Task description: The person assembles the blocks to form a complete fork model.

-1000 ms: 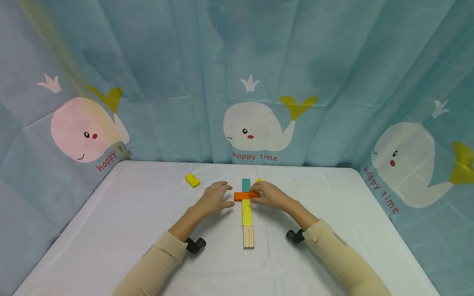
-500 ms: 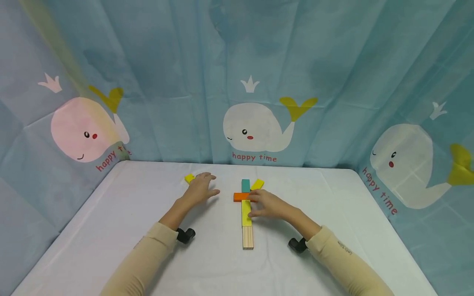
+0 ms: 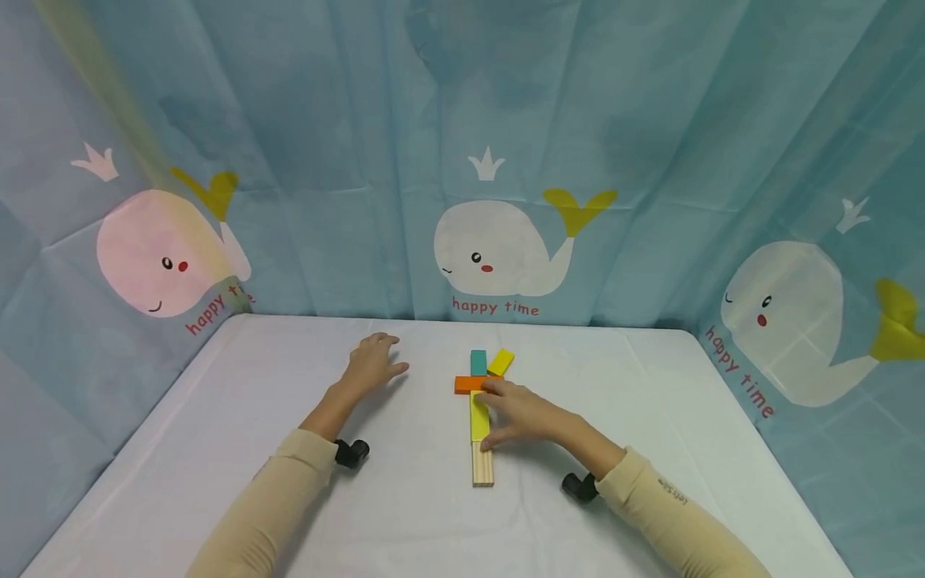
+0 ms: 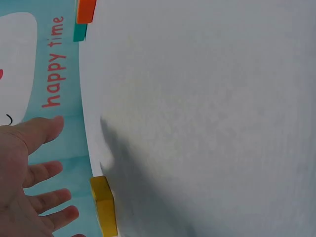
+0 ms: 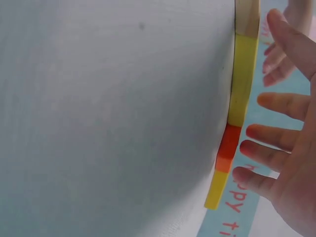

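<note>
A row of blocks lies flat on the white table: a teal block (image 3: 478, 363) farthest away, an orange block (image 3: 470, 384) crosswise, a yellow block (image 3: 479, 417) lengthwise and a bare wooden block (image 3: 482, 470) nearest. One more yellow block (image 3: 501, 362) slants off beside the teal one. My right hand (image 3: 526, 413) hovers over the row with spread fingers, holding nothing; in the right wrist view its fingers look apart from the blocks. My left hand (image 3: 368, 365) reaches to the far left with loose fingers. Another yellow block (image 4: 103, 205), mostly hidden in the head view, lies near its fingertips.
The white-covered table (image 3: 217, 449) ends at the back against a pale blue curtain (image 3: 325, 241) printed with whales. Similar curtain closes off both sides. A small black wrist camera (image 3: 352, 453) sits under the left wrist, and another camera (image 3: 580, 487) under the right.
My left hand has moved left from the row to the loose yellow block, which it now covers. My right hand has drawn nearer along the row, uncovering the slanted yellow block.
</note>
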`<state>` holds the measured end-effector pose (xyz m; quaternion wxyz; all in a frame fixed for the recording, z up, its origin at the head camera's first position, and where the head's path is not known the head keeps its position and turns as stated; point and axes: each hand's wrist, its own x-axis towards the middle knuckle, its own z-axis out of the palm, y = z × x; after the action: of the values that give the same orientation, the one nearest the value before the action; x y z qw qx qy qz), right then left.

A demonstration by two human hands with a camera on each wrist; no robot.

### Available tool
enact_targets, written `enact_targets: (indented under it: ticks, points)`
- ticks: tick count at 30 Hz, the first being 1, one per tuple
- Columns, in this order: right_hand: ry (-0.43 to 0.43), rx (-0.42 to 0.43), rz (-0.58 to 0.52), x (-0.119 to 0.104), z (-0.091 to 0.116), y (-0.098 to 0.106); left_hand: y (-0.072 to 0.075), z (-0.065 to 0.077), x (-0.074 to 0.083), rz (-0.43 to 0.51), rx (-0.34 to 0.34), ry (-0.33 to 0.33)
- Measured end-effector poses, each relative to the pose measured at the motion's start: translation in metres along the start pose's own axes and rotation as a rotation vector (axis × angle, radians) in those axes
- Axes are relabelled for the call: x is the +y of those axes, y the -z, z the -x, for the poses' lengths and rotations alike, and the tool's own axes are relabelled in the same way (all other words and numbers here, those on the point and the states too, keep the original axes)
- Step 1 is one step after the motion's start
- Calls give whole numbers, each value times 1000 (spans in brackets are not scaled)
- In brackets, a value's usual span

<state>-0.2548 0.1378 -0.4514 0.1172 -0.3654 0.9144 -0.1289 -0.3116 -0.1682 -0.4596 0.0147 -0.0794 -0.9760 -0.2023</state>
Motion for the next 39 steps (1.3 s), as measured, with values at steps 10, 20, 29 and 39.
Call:
enact_targets:
  ticks: [10,20,29,39]
  points:
    - [-34,-42,58,-3,-1,-4,-1,-5,-18,25,-35,90]
    - [-38,-45,78,-6,0,-4,2,-5,-27,6,-25,111]
    - [-61,-50,60,-8,1,-4,5,-5,-34,-2,-34,80]
    - [-41,-36,58,-7,2,-4,7,-9,-38,23,-27,56]
